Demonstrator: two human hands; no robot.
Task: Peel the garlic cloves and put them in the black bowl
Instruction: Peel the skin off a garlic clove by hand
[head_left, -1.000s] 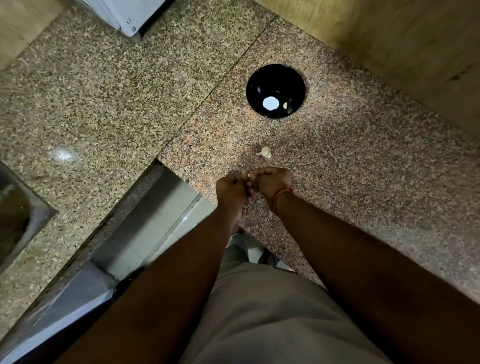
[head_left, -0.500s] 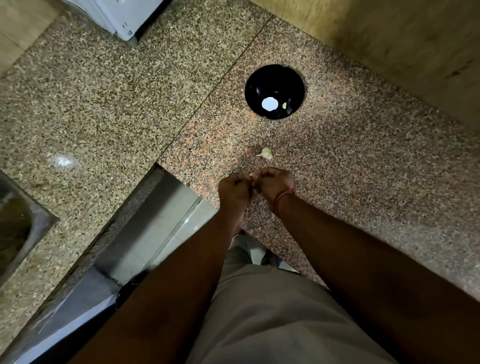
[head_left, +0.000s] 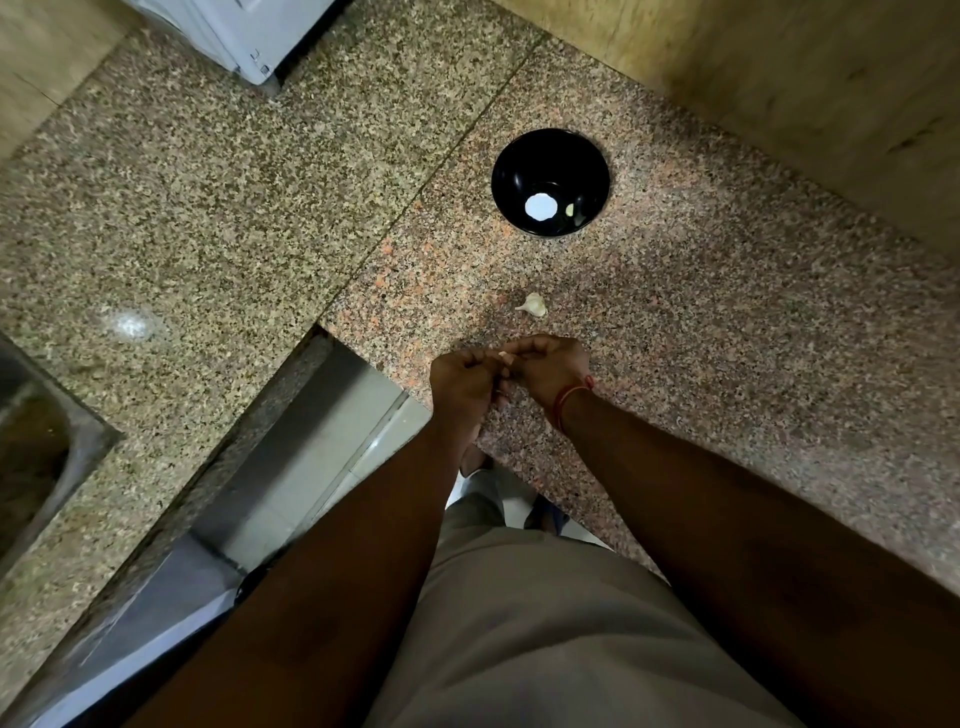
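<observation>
Head view: 1 garlic clove (head_left: 503, 356) is pinched between the left hand (head_left: 462, 382) and right hand (head_left: 550, 366); 1 unpeeled clove (head_left: 534, 305) waits on the tabletop (head_left: 727, 312); 1 small pale piece (head_left: 569, 209), probably peeled garlic, lies in the far black bowl (head_left: 519, 166).

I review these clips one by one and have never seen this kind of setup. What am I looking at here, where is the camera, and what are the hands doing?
There is no machine here: a person wears one wide-angle camera on the head, looking down at their own arms. The surface is a speckled granite counter. The left hand and the right hand, which has a red thread at the wrist, meet over the counter's edge and pinch a small pale garlic clove between their fingertips, apparently peeling it. Another garlic piece lies loose on the counter just beyond the hands. Farther off stands the black bowl, with a bright light reflection and one small pale piece, probably a peeled clove, inside.
</observation>
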